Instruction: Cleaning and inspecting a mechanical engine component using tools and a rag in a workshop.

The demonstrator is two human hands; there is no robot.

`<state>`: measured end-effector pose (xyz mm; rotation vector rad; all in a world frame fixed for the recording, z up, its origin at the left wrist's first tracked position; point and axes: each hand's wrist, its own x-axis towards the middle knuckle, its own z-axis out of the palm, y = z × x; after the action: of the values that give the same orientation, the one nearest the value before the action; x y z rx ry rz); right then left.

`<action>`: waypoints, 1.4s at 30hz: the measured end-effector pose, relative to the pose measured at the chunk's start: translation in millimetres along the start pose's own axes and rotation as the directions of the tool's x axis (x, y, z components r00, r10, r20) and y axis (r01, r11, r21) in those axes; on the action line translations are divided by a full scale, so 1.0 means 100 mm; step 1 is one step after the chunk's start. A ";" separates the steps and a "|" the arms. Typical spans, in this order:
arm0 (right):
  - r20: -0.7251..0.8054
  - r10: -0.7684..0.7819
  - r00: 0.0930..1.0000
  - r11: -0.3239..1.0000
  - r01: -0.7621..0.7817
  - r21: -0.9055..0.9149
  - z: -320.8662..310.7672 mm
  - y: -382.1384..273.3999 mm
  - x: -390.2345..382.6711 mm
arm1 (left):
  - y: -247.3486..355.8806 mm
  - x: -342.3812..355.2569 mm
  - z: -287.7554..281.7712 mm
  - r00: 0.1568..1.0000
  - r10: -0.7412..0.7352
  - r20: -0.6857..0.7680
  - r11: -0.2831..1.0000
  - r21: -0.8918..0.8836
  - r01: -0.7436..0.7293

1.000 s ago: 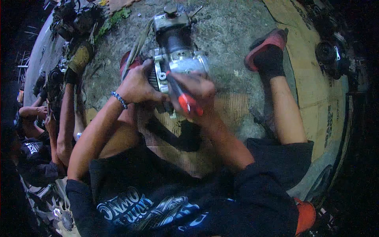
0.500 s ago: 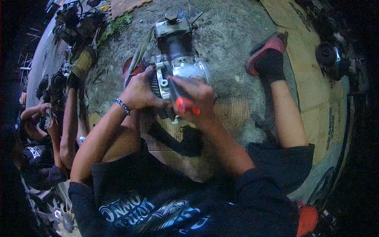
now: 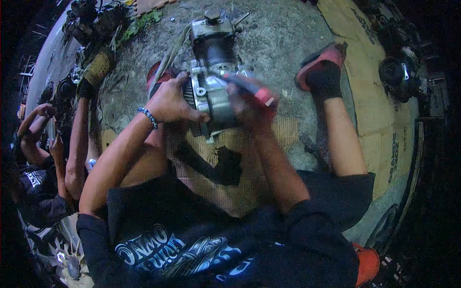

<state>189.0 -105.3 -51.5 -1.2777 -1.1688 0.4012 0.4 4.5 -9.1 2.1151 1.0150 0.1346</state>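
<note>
A silver metal engine part (image 3: 213, 96) with a dark cylinder and a capped top lies between my legs. My left hand (image 3: 170, 103) is wrapped round its left side, at a flange with fins, the thumb near the lower edge. My right hand (image 3: 247, 108), blurred, is closed on a red-and-black handled tool (image 3: 257, 91), whose narrow end points up-left onto the middle of the part; its tip is too blurred to make out. A pale strap or hose (image 3: 170, 53) runs up along the part's left side.
Cardboard (image 3: 384, 134) lies at the right, beside dark round machine parts (image 3: 394, 72). More greasy parts (image 3: 89, 21) lie upper left. Another person (image 3: 41, 187) sits at the left, hands raised, legs stretched out. A bladed fan (image 3: 69, 261) lies lower left. My outstretched legs flank the part.
My right hand has shifted up and right along the part, and the tool now lies at a flatter angle. My left hand keeps its grip on the part.
</note>
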 end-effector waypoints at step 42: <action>-0.080 0.824 0.561 0.558 -0.780 0.284 -1.45 2.00 -0.66 | 0.28 -0.23 0.00 0.990 -0.136 -0.035 0.990 -0.040 0.134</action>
<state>352.8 -170.6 -236.5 -1.5673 -0.2536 1.0267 2.5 -22.3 14.7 2.0099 1.1657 0.1257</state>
